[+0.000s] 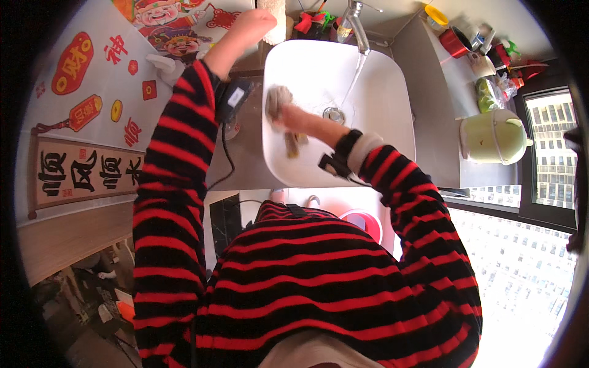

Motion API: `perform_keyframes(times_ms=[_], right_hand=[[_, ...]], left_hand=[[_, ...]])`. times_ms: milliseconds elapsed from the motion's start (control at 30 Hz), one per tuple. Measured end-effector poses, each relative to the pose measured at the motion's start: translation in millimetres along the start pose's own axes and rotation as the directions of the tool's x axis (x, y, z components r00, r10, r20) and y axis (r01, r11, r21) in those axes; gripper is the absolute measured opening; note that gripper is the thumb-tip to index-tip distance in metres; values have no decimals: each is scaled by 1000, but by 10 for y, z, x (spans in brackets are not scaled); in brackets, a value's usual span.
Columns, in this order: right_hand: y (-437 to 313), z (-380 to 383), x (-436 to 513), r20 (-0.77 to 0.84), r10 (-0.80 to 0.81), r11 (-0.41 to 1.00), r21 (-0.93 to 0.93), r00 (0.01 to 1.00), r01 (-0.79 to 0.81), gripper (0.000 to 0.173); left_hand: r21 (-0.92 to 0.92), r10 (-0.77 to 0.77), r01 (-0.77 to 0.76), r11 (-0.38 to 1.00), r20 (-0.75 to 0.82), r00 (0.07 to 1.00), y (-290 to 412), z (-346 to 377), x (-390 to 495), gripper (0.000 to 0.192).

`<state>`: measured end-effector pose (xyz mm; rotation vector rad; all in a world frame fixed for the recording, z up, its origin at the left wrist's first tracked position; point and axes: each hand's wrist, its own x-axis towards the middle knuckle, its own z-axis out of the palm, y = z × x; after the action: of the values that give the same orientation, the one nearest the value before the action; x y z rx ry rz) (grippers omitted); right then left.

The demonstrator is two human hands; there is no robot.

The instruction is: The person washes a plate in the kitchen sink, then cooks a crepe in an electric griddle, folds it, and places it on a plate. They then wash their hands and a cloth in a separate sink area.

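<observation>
A white sink basin (400, 119) lies before me, and water runs into it from a chrome faucet (356, 27). Inside, by the left wall, my right hand (294, 118) is blurred over a crumpled grey-beige cloth (278, 97) that it grips against the wall. Just below that hand a brown and yellowish object (292, 146) rests on the basin floor, too blurred to name. My left hand (257, 25) is raised beyond the sink's back left corner with its fingers curled. It overlaps a cream, textured roll (276, 20); whether it holds it is hidden.
A metal drain plug (334, 115) sits mid-basin. On the right counter (453, 115) stand a pale green lidded bin (492, 137), a red pot (455, 41) and several bags. A black device (233, 97) with a cable is near my left wrist. Below the counter is a pink basin (368, 223).
</observation>
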<state>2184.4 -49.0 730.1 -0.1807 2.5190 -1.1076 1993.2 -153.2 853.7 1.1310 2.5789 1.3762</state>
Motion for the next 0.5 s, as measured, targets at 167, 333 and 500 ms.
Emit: perform_keyframes(times_ms=[167, 333, 500], right_hand=[[201, -590, 965, -222, 177, 954, 280, 959, -111, 11], [731, -1020, 1137, -528, 301, 873, -183, 794, -452, 21], [729, -950, 1001, -448, 294, 579, -620, 845, -530, 31]], left_hand=[[-104, -123, 112, 988, -109, 986, 512, -72, -751, 25], [-318, -213, 166, 934, -120, 970, 530, -17, -1423, 14], [-442, -318, 241, 864, -107, 942, 540, 78, -1895, 15]])
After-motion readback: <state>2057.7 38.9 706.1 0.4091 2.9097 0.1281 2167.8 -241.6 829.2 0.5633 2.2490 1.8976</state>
